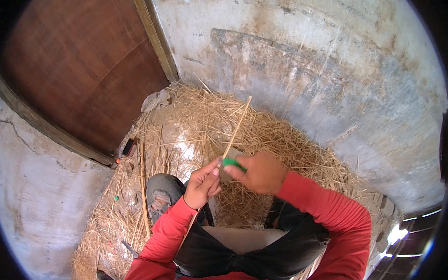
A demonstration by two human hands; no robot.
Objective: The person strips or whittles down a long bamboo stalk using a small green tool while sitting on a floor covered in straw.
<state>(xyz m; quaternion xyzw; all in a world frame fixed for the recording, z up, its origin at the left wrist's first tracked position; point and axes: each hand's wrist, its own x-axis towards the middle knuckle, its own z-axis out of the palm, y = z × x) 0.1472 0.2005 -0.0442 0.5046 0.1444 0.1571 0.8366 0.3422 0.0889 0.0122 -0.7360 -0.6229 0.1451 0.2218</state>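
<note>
My left hand (202,183) is closed around a long, thin, straw-coloured stick (237,126), its fingers pinching near the middle. The stick slants up and away, and its lower part runs back under my left forearm. Right beside those fingertips, my right hand (265,172) grips a green-handled tool (234,164). The tool's working end meets the stick at the left fingertips; its blade, if any, is too small and blurred to make out. Both hands are held above the floor, in front of my knees.
Loose straw and thin stalks (283,137) cover much of the floor. Longer sticks (143,186) lie at the left, near a dark object (129,146) and a small green piece (116,198). A brown door (83,61) and a stained wall (306,59) bound the corner.
</note>
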